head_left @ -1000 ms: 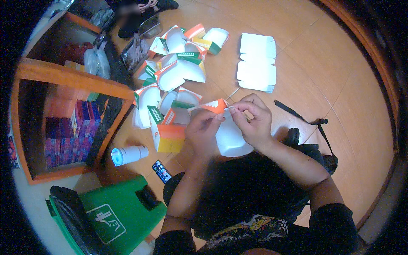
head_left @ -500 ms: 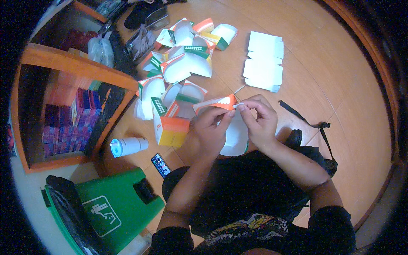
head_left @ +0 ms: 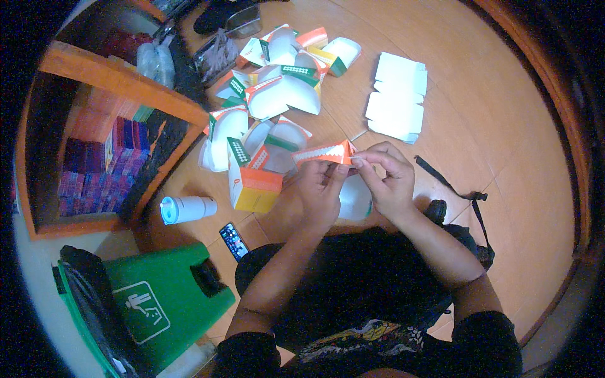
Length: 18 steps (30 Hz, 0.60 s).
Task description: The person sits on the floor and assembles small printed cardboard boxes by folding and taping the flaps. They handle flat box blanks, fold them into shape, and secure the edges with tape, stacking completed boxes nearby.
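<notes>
Between my hands, above my lap, is a paper food box (head_left: 357, 200) with a white inside and an orange and white scalloped edge. My left hand (head_left: 321, 190) pinches its orange upper edge near a corner. At that same corner the fingertips of my right hand (head_left: 386, 179) are closed on a small flap, partly hidden by the fingers. To the left and beyond lies a loose heap of folded paper boxes (head_left: 283, 94) in orange, green, yellow and white. Flat white box blanks (head_left: 396, 104) lie stacked on the floor at the far right.
A blue-white tumbler (head_left: 189, 210) and a lit phone (head_left: 234, 242) are at the left, near a green bin (head_left: 151, 296). Behind them stands a wooden shelf (head_left: 120, 82) holding stacked packs. A black strap (head_left: 444, 179) lies at the right on the tiled floor.
The view has shifted slightly. The held box has tilted, showing more of its scalloped edge and less of its white inside. Both hands keep their pinch at the corner.
</notes>
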Each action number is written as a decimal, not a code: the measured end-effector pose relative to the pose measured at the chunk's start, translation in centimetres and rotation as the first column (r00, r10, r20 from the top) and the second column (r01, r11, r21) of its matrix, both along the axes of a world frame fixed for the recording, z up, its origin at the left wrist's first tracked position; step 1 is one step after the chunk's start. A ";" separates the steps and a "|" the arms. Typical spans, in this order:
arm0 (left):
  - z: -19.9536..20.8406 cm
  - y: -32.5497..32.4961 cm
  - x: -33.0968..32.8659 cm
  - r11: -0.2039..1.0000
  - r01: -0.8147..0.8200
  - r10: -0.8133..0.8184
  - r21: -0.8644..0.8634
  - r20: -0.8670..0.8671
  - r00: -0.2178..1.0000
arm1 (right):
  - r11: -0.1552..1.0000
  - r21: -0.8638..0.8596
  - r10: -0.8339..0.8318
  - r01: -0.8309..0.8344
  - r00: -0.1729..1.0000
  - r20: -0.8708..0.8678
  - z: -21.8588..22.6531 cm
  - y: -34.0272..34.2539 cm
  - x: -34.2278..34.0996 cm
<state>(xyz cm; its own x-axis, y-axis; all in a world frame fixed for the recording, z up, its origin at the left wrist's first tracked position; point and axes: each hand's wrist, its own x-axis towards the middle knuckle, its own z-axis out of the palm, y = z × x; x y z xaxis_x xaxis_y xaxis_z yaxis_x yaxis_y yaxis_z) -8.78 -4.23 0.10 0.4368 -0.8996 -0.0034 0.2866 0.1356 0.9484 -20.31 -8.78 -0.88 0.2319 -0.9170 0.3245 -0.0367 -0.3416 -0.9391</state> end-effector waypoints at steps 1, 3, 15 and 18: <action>-0.2 -0.2 -0.2 0.996 -0.039 0.024 -0.081 -0.178 0.984 | 1.000 0.014 0.019 -0.018 1.000 -0.013 0.1 0.1 0.1; -1.4 0.0 0.9 0.996 0.079 -0.081 0.040 0.029 0.996 | 0.999 -0.048 0.024 -0.026 0.999 -0.042 0.4 -0.2 -0.1; 0.9 1.5 2.9 0.899 0.220 -0.373 0.379 0.399 0.838 | 0.947 -0.316 0.046 -0.059 0.998 -0.049 1.8 -0.2 -0.9; 0.8 1.6 2.2 0.966 0.238 -0.257 0.097 0.343 0.903 | 0.927 -0.360 0.065 -0.104 0.991 -0.117 1.9 -0.5 -1.1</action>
<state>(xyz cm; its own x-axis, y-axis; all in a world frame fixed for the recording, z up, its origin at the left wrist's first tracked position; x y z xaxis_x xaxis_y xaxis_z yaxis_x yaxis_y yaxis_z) -6.60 -2.58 0.91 0.1813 -0.9816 0.0596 -0.0465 0.0520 0.9976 -21.38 -9.25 1.05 0.3524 -0.7152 0.6036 -0.0808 -0.6658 -0.7417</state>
